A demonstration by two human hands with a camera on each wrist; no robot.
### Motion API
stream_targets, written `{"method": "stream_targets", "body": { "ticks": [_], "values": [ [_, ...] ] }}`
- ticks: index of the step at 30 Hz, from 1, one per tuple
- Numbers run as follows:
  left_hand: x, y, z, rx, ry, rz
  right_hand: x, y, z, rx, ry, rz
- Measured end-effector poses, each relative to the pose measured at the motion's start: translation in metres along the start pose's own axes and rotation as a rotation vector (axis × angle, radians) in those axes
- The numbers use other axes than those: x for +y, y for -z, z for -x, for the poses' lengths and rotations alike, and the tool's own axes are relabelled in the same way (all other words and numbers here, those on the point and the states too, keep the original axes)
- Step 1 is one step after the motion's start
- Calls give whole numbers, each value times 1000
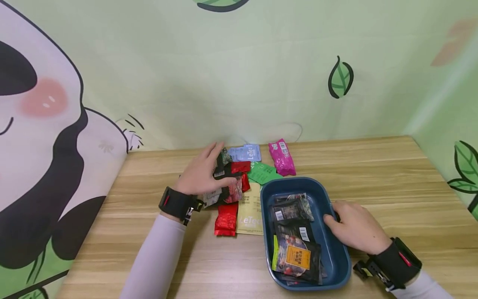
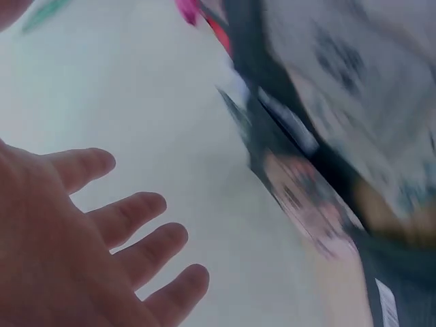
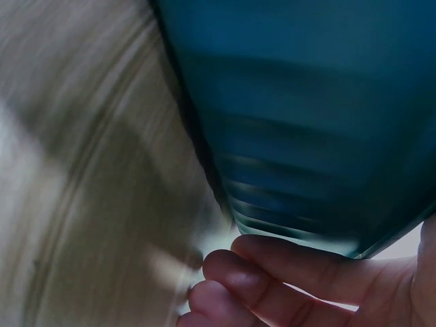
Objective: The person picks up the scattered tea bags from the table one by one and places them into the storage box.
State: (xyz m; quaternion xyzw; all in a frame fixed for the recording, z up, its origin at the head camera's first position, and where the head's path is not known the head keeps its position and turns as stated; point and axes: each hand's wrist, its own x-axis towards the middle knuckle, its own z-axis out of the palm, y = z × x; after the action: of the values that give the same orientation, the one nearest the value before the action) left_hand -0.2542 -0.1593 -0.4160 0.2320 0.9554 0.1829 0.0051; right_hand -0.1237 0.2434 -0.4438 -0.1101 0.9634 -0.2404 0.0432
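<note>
dark blue, the rounded, oblong bin (image 1: 337, 265) is set on the wood-grained surface (image 1: 373, 174), right of the loose packets. its right rim is held in the right grip (image 1: 356, 226), the wall being pinched between thumb and fingers.

in the bin, black, printed packets (image 1: 298, 261) are piled along its left part; the nearest is marked with an orange label and fruit-like print, and a yellow-green edge (image 1: 275, 253) is seen beside it. white barcodes are borne by two of those farther back. at least four packets can be counted there, the lowest being partly hidden.

above the dark packets (image 1: 220, 170) on the left, the left grip (image 1: 201, 172) is spread, thumb set apart from straight fingers; whether any packet is touched cannot be told. these dark packets are overlapped and half covered, so their number cannot be given.

around them are seen one shiny pink packet (image 1: 282, 158) near the wall, one beige packet (image 1: 250, 211), at least one pale blue packet (image 1: 251, 152) and at least one green packet (image 1: 264, 172). red foil (image 1: 225, 220) is shown in three patches, the nearest beside the beige packet.
</note>
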Motion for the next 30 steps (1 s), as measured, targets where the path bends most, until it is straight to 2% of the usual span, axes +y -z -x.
{"method": "stream_targets", "body": {
  "ticks": [3,9,14,23,30],
  "values": [
    [-13,0,-2,5,47,-4,0,0,0,2,4,1],
    [-24,0,-3,-12,101,-44,0,2,1,4,-1,-3],
    [-30,-4,-3,-24,108,-37,-1,2,1,0,4,-9],
    [-48,-23,-6,-83,140,-51,-1,3,1,-9,3,-18],
    [-51,-22,-6,-89,133,-59,0,1,0,-1,14,-22]
  ]
}}
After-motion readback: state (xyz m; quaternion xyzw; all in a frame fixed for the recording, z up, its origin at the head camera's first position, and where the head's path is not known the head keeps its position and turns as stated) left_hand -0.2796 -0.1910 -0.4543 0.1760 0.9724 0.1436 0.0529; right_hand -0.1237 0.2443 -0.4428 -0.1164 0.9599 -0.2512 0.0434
